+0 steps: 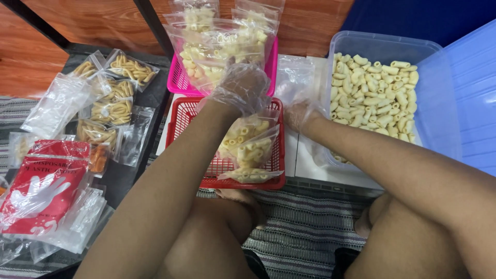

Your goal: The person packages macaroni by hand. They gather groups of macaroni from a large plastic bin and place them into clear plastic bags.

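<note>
Gloved left hand [243, 88] hovers over the red basket [178, 121], grip loose and empty; gloved right hand [299, 114] pinches a clear bag [294, 77] beside the pasta tub [439, 124], keeping filling close.

You view the scene under bright, even light from overhead. Shadows are soft and short; the deepest lies under your forearms, on the striped mat [310, 227]. Glare streaks the clear bags in the pink basket [178, 82] and the red glove packet [44, 186]. The glove on your left hand [240, 88] is slightly smeared by motion. Focus is sharpest on the pale pieces in the clear tub [439, 124]. The frame edges bow outward slightly, wide-angle fashion.
</note>
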